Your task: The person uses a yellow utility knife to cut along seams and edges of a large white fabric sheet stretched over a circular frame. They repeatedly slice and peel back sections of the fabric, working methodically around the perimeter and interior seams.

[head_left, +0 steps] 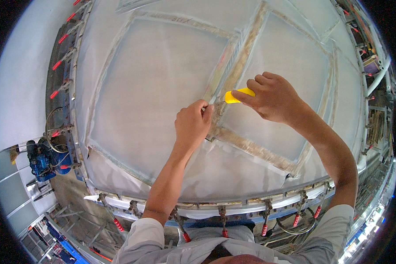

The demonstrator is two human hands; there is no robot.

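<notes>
**Listener:** What is at the centre of the view?

**Describer:** Two bare hands, seen from above, over a broad pale sheet (149, 79) that covers a large bench (246, 213). The right hand (273, 97) is closed around a yellow-handled tool (230, 97), its thumb lying along the handle. A thin blade (220, 103) points left from it, toward the other hand.

**Listener:** And that other hand?

**Describer:** The left hand (192, 123) is just beside the blade's tip, fingers curled, thumb and forefinger drawn close together. I cannot tell whether they pinch anything (the fingers hide the spot).

**Listener:** Where exactly is the tool?

**Describer:** Between the two hands, near the lower end of a brownish strip (247, 53) that slants from the top of the view down toward the middle. Whether the blade touches the strip is too small to tell. More strips outline two large panels, one on either side: a left panel (158, 61) and a right panel (290, 79).

**Listener:** What surrounds all this?

**Describer:** Clamps with red handles (225, 232) line the near edge and the left edge. Beyond the left edge, low down, a blue machine (61, 163) stands on the floor. Both forearms come in from below, out of pale grey sleeves (147, 233).
</notes>
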